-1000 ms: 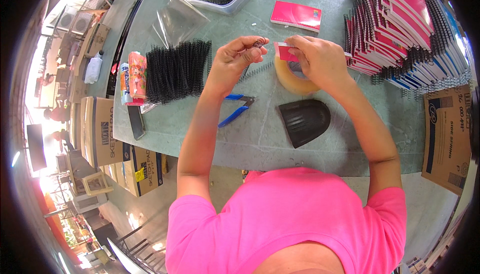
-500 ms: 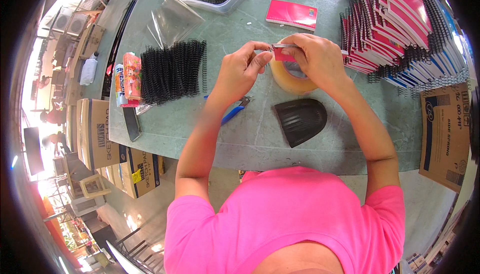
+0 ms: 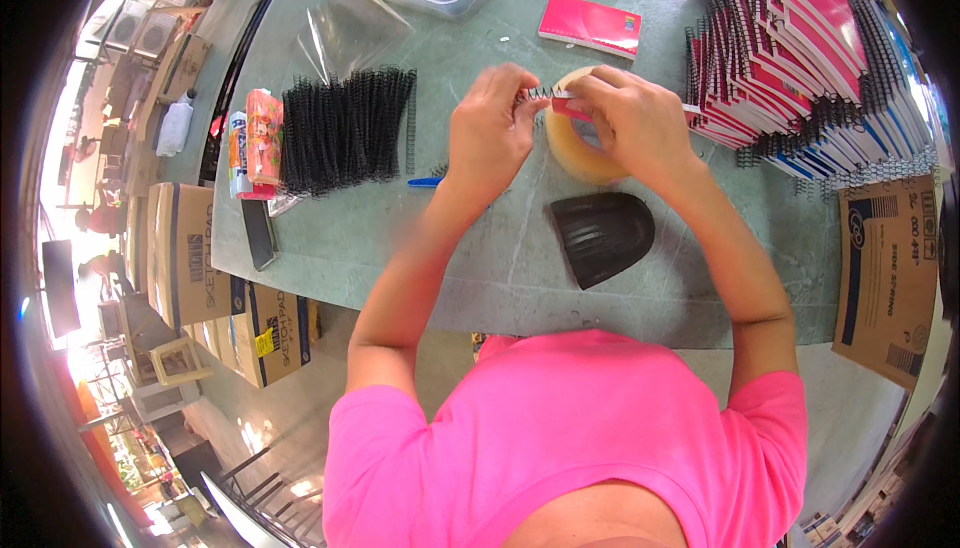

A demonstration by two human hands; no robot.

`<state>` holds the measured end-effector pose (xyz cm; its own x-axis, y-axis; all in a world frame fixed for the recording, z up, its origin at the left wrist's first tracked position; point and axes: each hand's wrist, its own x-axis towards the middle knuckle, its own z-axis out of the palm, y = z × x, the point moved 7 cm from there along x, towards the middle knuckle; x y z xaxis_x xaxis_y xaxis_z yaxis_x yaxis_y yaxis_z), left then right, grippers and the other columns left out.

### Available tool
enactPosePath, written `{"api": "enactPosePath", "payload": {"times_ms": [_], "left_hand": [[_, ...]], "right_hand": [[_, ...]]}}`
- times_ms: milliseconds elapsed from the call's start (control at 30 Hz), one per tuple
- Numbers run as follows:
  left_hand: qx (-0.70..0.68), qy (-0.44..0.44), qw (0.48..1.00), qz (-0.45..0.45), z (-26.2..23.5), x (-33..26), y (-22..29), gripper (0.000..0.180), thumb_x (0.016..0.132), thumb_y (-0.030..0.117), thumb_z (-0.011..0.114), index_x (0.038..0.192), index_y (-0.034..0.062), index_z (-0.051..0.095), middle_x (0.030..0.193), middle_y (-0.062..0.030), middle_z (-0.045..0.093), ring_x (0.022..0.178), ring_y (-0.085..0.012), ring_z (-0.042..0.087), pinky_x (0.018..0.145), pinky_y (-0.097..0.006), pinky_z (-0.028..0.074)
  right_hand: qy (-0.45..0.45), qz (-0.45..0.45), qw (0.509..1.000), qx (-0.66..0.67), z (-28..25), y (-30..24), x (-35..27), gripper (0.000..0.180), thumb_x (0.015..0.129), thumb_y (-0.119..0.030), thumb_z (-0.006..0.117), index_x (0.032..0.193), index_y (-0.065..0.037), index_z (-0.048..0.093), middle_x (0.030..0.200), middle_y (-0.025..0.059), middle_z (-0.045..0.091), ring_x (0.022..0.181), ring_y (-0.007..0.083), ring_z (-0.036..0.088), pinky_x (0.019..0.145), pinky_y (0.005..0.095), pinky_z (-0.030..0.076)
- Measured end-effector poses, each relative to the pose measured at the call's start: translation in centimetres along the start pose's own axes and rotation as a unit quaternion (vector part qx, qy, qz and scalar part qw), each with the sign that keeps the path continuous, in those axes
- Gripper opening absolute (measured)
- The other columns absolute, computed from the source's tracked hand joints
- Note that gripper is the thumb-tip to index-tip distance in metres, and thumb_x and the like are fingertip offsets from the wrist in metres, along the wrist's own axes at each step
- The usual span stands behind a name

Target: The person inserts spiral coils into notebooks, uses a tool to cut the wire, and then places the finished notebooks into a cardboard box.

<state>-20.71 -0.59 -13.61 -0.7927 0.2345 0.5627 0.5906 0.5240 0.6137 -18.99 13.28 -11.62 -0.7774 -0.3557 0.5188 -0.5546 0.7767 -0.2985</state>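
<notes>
A short black spiral coil (image 3: 541,93) runs from the fingertips of my left hand (image 3: 488,133) to the edge of a small red notebook. My left fingers are closed on the coil's end. My right hand (image 3: 635,120) grips the red notebook (image 3: 572,108), mostly covered by its fingers, above a wide roll of tape (image 3: 585,163). Under my left wrist lies a blue-handled pair of pliers (image 3: 425,182), largely hidden. Nearer me sits a black, ridged, rounded piece (image 3: 603,238). Left of my left hand, many black spiral coils (image 3: 345,133) lie side by side.
Spiral-bound notebooks (image 3: 775,68) are piled high at the right. Another red notebook (image 3: 590,25) lies beyond my hands. A clear plastic tub (image 3: 470,0) of coils and a transparent plastic sheet (image 3: 355,33) are at the far left. Cardboard boxes (image 3: 885,278) flank the green table (image 3: 480,283).
My left hand has turned and drawn slightly back, exposing the coil between both hands. Its forearm now covers more of the pliers. My right hand still grips the red notebook.
</notes>
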Motion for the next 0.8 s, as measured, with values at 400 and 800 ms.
{"api": "enactPosePath", "payload": {"times_ms": [400, 800], "left_hand": [[-0.12, -0.214, 0.938, -0.243, -0.8, 0.8, -0.9, 0.018, 0.076, 0.009, 0.07, 0.093, 0.0042, 0.064, 0.074, -0.002, 0.054, 0.064, -0.0096, 0.05, 0.061, -0.023, 0.043], [0.237, 0.03, 0.962, 0.132, -1.3, 0.3, 4.9, 0.027, 0.078, 0.018, 0.066, 0.1, 0.0041, 0.059, 0.087, -0.0095, 0.056, 0.083, -0.0263, 0.052, 0.073, -0.036, 0.042]], "right_hand": [[0.095, 0.026, 0.988, 0.122, 0.0, 1.2, 0.5, 0.021, 0.081, -0.028, 0.062, 0.091, -0.011, 0.058, 0.078, 0.0043, 0.063, 0.071, 0.0265, 0.062, 0.062, 0.0377, 0.047], [0.038, 0.037, 0.988, 0.147, 0.4, 1.1, 1.0, 0.014, 0.082, -0.016, 0.06, 0.091, -0.01, 0.052, 0.086, 0.008, 0.062, 0.074, 0.0298, 0.062, 0.063, 0.0389, 0.048]]}}
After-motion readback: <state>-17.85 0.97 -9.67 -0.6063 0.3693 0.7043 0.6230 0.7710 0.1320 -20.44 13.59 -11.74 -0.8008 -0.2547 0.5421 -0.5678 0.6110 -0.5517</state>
